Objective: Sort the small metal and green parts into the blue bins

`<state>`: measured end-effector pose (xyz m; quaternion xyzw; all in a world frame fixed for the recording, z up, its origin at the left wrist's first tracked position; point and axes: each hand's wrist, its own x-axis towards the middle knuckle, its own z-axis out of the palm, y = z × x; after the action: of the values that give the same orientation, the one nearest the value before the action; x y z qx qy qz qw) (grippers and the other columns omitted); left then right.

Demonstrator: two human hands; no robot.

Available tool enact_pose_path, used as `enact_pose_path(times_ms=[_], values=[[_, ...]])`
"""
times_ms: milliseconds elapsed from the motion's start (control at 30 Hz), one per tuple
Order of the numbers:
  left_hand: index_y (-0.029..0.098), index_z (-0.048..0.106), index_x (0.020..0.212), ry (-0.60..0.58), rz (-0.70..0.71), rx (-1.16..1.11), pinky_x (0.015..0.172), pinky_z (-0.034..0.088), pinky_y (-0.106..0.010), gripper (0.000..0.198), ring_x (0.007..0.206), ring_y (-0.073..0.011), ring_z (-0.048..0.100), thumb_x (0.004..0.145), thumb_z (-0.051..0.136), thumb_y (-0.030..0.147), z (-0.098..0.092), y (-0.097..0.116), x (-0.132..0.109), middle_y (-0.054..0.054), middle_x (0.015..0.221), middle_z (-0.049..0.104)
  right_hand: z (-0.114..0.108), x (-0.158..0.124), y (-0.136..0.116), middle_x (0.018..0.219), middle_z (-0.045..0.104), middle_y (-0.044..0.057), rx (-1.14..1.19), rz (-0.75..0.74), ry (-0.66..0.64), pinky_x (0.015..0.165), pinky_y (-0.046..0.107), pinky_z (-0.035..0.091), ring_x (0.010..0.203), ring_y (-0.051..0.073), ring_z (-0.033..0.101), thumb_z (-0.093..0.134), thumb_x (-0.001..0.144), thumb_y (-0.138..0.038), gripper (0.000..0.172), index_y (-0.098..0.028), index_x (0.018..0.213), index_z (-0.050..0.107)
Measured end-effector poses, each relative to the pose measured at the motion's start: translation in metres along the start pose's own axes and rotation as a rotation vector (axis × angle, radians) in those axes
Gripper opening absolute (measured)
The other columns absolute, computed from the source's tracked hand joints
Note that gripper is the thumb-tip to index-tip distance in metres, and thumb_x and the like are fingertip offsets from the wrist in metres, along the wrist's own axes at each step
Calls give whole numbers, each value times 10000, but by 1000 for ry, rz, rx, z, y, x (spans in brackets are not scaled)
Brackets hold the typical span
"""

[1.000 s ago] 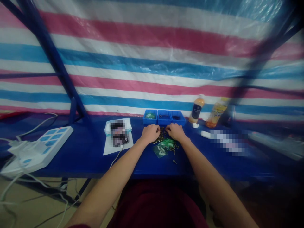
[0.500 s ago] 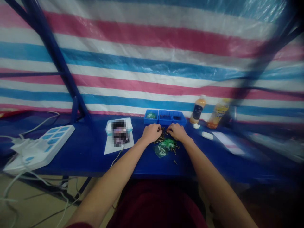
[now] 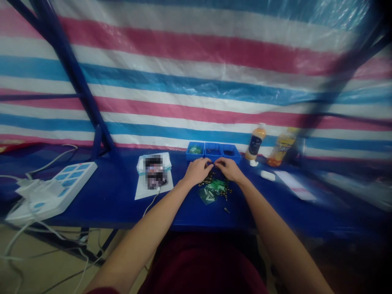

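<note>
My left hand [image 3: 197, 170] and my right hand [image 3: 228, 168] are close together in front of three blue bins, fingertips almost meeting. Both hands have their fingers bent and pinched together; whatever they hold is too small to make out. The left bin [image 3: 195, 151] contains something green and clear, and the middle bin [image 3: 212, 152] and right bin [image 3: 230, 152] contain small dark pieces. Brass-coloured small parts [image 3: 209, 178] lie just below my hands. Nearer to me are green plastic bags [image 3: 218, 185] and a clear bag with white pieces [image 3: 209, 195]. One small screw-like part [image 3: 226, 210] lies apart.
A white power strip [image 3: 65, 185] with cables is at the left. A blurred-out device rests on white paper [image 3: 141, 190]. Two drink bottles [image 3: 255, 143], a white case [image 3: 267, 175] and a white sheet [image 3: 294, 185] are at the right of the blue table [image 3: 113, 204].
My hands have drawn slightly closer together at the fingertips and moved a little toward the bins. The small parts and bags look unchanged.
</note>
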<state>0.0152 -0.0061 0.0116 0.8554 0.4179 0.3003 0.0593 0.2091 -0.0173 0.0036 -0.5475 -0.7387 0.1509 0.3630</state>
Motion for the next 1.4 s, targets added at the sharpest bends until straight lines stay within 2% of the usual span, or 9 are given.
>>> enact_pose_path(times_ms=[200, 400, 500, 600, 700, 900, 1067, 1400], values=[[221, 683, 1000, 14, 70, -22, 787, 462, -317, 296, 894, -210, 635, 978, 449, 401, 1, 0, 1, -56, 953, 689, 3, 1, -3, 894, 713, 55, 316, -38, 32, 798, 323, 474, 805, 186, 628, 645, 797, -346, 230, -164, 930, 692], [210, 689, 935, 30, 67, -45, 762, 459, -310, 293, 848, -201, 631, 973, 458, 386, 0, 1, 2, -49, 902, 682, 6, 2, 1, 894, 695, 57, 492, -13, 77, 797, 323, 478, 835, 190, 631, 695, 758, -390, 314, -171, 980, 663], [209, 685, 916, 52, 68, -76, 750, 457, -304, 266, 824, -195, 626, 967, 473, 362, 0, 2, 2, -42, 881, 677, 4, 1, -1, 849, 684, 40, 412, 4, 68, 760, 311, 462, 782, 178, 608, 642, 806, -450, 310, -175, 947, 667], [209, 680, 903, 79, 95, -110, 756, 451, -301, 241, 830, -191, 624, 960, 484, 336, 0, 1, 3, -35, 884, 675, 2, -2, -5, 720, 633, 12, 264, 26, 26, 667, 292, 418, 658, 151, 534, 548, 865, -511, 362, -175, 788, 657], [208, 680, 886, 85, 102, -132, 759, 452, -299, 226, 832, -189, 625, 952, 497, 322, 0, 1, 3, -33, 884, 678, 2, -3, -8, 664, 595, -2, 265, 43, -14, 615, 279, 385, 607, 138, 494, 509, 886, -518, 388, -179, 732, 617], [220, 684, 951, 80, 101, -168, 765, 470, -299, 229, 858, -190, 634, 953, 498, 352, -1, 4, 2, -32, 922, 693, 4, -1, -8, 727, 626, 6, 417, 74, 2, 660, 284, 428, 659, 148, 547, 562, 841, -463, 289, -182, 801, 617], [224, 682, 997, 82, 67, -170, 807, 480, -318, 257, 878, -198, 639, 959, 482, 381, -2, 5, 1, -36, 949, 703, 4, 1, -4, 724, 623, 0, 498, 98, 19, 664, 289, 447, 654, 148, 548, 604, 797, -455, 272, -186, 832, 629], [209, 692, 993, 59, 64, -138, 807, 483, -326, 268, 886, -202, 636, 963, 473, 360, -5, 7, 1, -48, 952, 700, 2, 1, -4, 754, 649, 7, 500, 88, 49, 662, 288, 458, 665, 151, 565, 631, 759, -414, 272, -184, 900, 659]])
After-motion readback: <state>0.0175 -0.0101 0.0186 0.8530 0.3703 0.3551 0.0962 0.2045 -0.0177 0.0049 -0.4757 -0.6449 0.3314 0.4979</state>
